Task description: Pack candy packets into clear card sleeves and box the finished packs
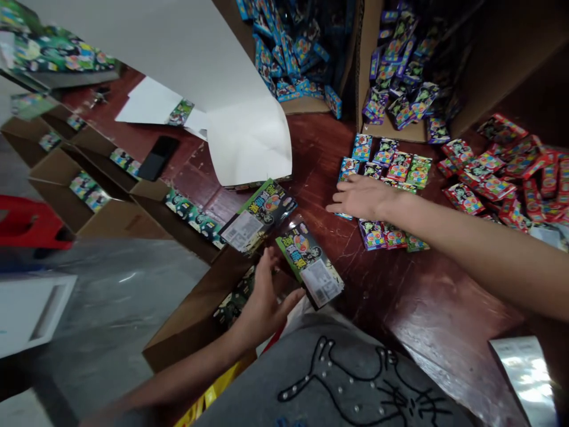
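My left hand (pixel 267 302) is open, thumb and fingers apart, at the table's near edge. Right beside it lies a black-and-green printed pack (pixel 310 264) with a white barcode label; whether the thumb touches it I cannot tell. A second such pack (pixel 259 216) lies just beyond, tilted the other way. My right hand (pixel 362 197) rests palm down with fingers spread over rows of small candy-like packets. Blue packets (pixel 362 147), purple packets (pixel 385 151), red packets (pixel 399 166) and green packets (pixel 418 172) make up these rows; the hand covers some of them.
Cardboard boxes of loose blue packets (pixel 288 53) and purple packets (pixel 402 77) stand at the back. A pile of red packets (pixel 511 166) lies right. A large white sheet (pixel 249 139) curls over the table. Left are open cartons (pixel 169 350), a phone (pixel 159 158) and a red stool (pixel 33 222).
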`<state>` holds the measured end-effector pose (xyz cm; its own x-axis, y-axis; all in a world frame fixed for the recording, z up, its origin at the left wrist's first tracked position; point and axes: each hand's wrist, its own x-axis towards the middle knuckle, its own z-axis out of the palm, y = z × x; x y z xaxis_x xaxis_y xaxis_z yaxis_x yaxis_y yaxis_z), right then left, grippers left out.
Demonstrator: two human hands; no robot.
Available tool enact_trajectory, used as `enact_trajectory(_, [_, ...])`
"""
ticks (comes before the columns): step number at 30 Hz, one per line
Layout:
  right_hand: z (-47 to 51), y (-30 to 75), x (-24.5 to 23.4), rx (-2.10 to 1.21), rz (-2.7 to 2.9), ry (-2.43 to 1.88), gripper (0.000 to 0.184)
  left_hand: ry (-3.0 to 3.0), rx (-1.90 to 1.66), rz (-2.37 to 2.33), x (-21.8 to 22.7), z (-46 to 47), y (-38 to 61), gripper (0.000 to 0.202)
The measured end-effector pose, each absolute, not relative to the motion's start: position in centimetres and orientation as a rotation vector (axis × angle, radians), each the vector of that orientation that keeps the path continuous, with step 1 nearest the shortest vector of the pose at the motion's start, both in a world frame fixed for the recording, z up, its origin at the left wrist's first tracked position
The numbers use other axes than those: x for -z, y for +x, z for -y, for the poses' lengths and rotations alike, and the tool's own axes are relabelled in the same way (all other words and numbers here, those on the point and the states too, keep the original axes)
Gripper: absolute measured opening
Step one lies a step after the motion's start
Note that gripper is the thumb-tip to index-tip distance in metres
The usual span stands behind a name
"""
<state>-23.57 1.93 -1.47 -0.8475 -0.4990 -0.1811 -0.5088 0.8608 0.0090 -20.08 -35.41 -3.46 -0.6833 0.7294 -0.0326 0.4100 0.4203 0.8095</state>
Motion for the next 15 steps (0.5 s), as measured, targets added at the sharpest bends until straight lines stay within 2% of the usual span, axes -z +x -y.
enact_trajectory(2, [-0.8, -23.9, 0.1, -0.019, -2.867, -0.692, 0.052, 1.363, -0.720, -2.387, 1.7, 35.9, -21.5, 0.107])
enact_trajectory(5, [1.3, -22.9, -2.1, 0.281, -2.906, -0.322, 0.056, 1.905, -0.280, -2.080, 0.0, 33.8, -24.1, 0.093])
enact_trajectory(7, [2.4, -21.3, -2.7, 0.347, -2.851, -0.065, 0.057, 2.115, -0.120, -1.880, -0.1, 31.3, -25.5, 0.078])
enact_trajectory(10, [2.4, -18.0, -1.8, 0.229, -2.847, 0.154, 0.067, 2.242, -0.013, -1.751, 1.0, 27.7, -26.6, 0.061])
enact_trajectory(13, [0.0, -14.4, 0.7, 0.192, -3.075, -0.091, 0.082, 2.211, 0.011, -1.764, 2.0, 26.3, -26.6, 0.060])
enact_trajectory(15, [-2.1, -12.5, 2.7, 0.221, -3.139, -0.466, 0.085, 2.166, -0.025, -1.772, 2.3, 26.6, -26.3, 0.078])
